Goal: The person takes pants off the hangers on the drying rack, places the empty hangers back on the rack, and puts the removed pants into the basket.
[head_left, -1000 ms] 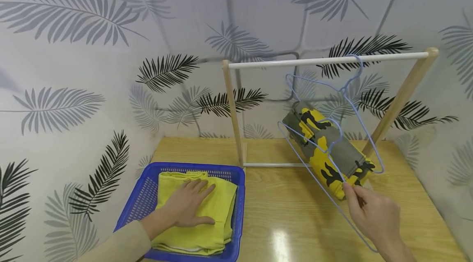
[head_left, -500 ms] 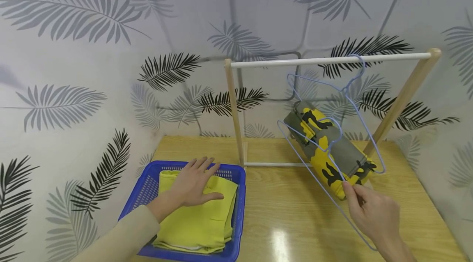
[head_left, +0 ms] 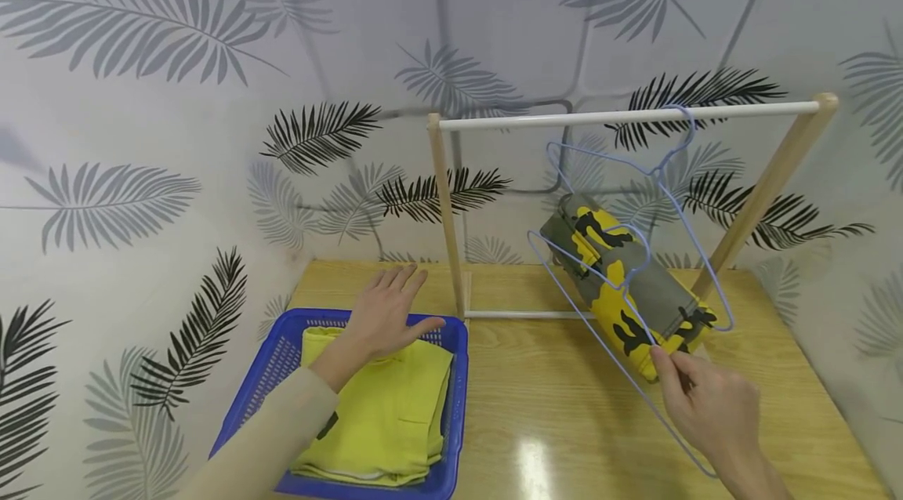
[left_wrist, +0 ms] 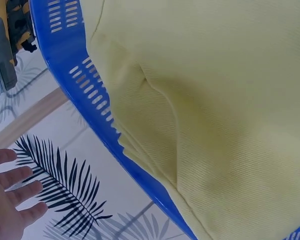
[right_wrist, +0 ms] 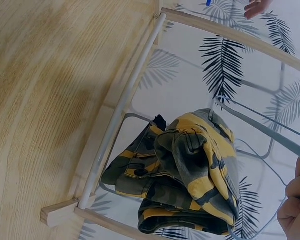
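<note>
My right hand (head_left: 712, 402) pinches a thin blue clothes hanger (head_left: 647, 245) between thumb and fingers. Behind that hanger hang grey, yellow and black camouflage trousers (head_left: 635, 280), folded over a second blue hanger (head_left: 656, 173) hooked on the rack's white top rail (head_left: 536, 121). Over the far side of a blue plastic basket (head_left: 460, 390) is my left hand (head_left: 386, 316), fingers straight and spread, holding nothing. Inside the basket lies a folded yellow garment (head_left: 395, 422); its ribbed-looking cloth and a curved seam fill much of the left wrist view.
The rack's wooden left post (head_left: 446, 218) stands just behind the basket; its right post (head_left: 765, 194) is beyond the trousers. A white lower bar (head_left: 522, 315) joins them near the wooden tabletop (head_left: 522, 398). Leaf-patterned wall covering (head_left: 339, 38) closes off the back and sides.
My left hand has lifted off the yellow garment and moved away from me, toward the basket's far rim. The right hand and its hanger have barely moved.
</note>
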The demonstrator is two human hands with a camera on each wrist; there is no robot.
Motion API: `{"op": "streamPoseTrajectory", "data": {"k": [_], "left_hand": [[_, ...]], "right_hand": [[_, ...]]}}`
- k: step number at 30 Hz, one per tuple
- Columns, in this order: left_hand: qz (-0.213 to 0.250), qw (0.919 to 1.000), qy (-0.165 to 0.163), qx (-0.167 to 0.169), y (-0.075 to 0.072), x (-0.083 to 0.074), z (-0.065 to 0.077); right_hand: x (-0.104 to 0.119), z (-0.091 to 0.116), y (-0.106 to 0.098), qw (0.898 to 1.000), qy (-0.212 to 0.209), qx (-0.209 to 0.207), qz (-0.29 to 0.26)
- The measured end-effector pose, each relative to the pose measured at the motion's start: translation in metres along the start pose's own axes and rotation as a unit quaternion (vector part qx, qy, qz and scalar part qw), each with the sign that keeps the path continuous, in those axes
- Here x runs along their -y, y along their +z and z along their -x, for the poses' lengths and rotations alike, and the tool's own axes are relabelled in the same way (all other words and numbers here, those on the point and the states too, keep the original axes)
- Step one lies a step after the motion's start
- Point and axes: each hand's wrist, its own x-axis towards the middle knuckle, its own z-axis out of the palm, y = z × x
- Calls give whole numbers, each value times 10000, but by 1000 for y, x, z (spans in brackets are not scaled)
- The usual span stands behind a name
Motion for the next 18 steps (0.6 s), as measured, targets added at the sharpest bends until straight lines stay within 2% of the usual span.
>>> {"op": "streamPoseTrajectory", "data": {"k": [18], "left_hand": [[-1,9991,-303,-293,4,-14,-50]], "right_hand": [[2,0,3,10000,-9,-38,-28]]}}
